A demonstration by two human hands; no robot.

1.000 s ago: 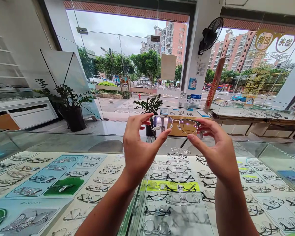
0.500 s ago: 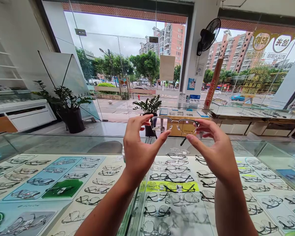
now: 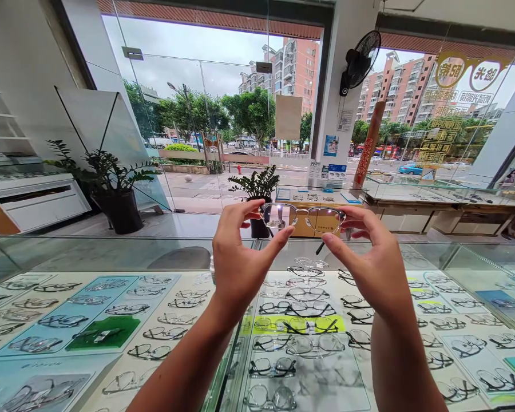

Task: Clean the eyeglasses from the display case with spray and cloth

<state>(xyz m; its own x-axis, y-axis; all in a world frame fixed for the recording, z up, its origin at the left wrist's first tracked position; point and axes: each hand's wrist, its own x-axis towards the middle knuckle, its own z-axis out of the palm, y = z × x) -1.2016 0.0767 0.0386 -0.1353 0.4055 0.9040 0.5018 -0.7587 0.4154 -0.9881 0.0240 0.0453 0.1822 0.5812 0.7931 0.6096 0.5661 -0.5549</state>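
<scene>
A pair of eyeglasses with a dark upper rim and clear lenses is held up above the glass display case, at the middle of the view. My left hand grips its left end between the thumb and fingers. At the opposite end, my right hand pinches the frame the same way, thumb below and fingers above. One dark temple tip shows below the lenses, near my right thumb. The fingers' far sides are hidden.
Beneath my arms, the glass display case holds rows of eyeglasses. Potted plants stand beyond it. A wooden cabinet and further glass counters line the window. A black fan hangs on the pillar.
The view has shifted slightly, so the room sits a little further left. Both hands still hold the eyeglasses; the lenses now show stronger reflections.
</scene>
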